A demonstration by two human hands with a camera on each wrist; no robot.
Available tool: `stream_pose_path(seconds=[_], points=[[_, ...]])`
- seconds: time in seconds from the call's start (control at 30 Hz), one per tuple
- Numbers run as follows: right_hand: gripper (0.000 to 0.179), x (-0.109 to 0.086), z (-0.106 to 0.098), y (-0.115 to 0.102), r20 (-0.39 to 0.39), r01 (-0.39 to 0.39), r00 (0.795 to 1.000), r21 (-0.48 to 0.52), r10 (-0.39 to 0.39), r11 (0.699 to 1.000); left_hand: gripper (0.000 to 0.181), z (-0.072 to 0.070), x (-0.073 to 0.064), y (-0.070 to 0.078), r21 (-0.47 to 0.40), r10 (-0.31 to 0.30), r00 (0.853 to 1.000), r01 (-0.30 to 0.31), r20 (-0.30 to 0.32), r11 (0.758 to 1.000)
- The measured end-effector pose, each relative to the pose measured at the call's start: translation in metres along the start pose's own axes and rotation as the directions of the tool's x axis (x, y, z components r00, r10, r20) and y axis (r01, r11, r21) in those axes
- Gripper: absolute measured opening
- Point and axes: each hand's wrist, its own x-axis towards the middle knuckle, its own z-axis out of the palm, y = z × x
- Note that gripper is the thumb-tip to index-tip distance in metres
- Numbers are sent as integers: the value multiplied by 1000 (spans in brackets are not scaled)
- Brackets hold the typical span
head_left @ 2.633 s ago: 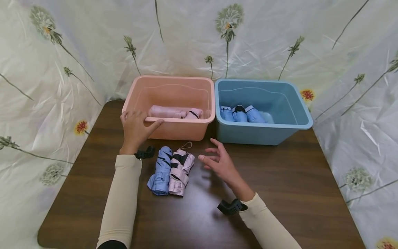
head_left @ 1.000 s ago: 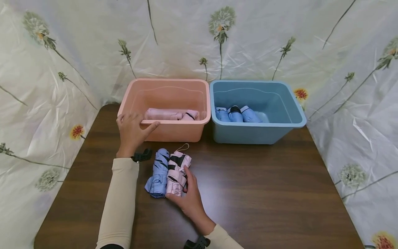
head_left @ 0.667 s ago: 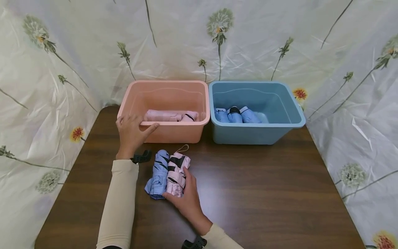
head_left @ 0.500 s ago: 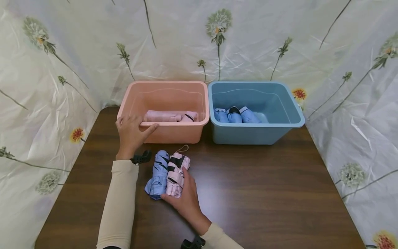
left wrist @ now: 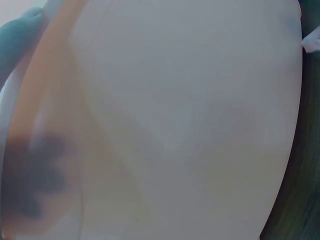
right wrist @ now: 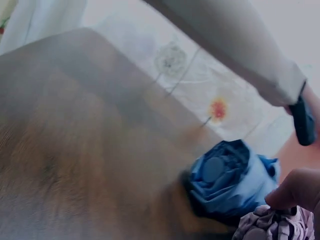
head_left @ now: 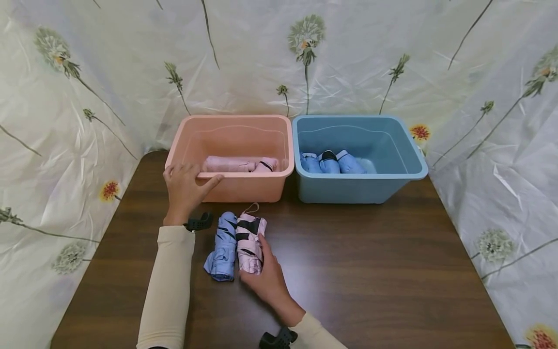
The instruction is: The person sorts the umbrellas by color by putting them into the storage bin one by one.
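My right hand holds a pink folded umbrella by its lower right side, thumb at the near end and fingers along the right edge. The umbrella has black bands and a loop at its far end. Just left lies a blue folded umbrella, a narrow gap between them. In the right wrist view the thumb presses on the pink umbrella, beside the blue umbrella's round end. My left hand grips the front rim of the pink bin, its fingers reaching inside and its thumb along the rim.
Inside the pink bin lie two pink umbrellas. A blue bin stands close on its right with three blue umbrellas at its left end. Both bins rest at the back of the dark wooden table, against a flowered curtain.
My right hand has come down from above the table onto the pink umbrella and drawn it slightly right, away from the blue umbrella. My left hand has stayed on the pink bin's rim.
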Motion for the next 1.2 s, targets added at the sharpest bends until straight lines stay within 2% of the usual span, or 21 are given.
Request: stream_pose_path(seconds=[0.2,0.43,0.57,0.7,0.9,1.03,1.2], points=[[81,4,-13,-1,27,-22,999,177,17,984,53,1,0,1,-2,-2,1000,2,1,1000],[58,8,-28,1,0,-79,996,355,84,932,57,0,2,0,7,-3,1000,3,4,1000],[51,9,-34,2,-31,-73,995,402,93,913,58,0,2,1,10,0,1000,0,10,1000],[42,11,-40,3,-81,-31,994,451,76,892,58,0,1,0,7,6,1000,-6,5,1000],[24,16,-48,4,-171,14,982,503,84,864,56,1,0,-1,-2,5,1000,-5,-4,1000],[23,16,-56,1,-170,16,981,542,91,840,56,2,0,-3,4,6,1000,-6,-12,1000],[24,16,-67,-7,-162,53,985,580,52,813,55,1,0,-2,-2,9,1000,-9,-12,1000]])
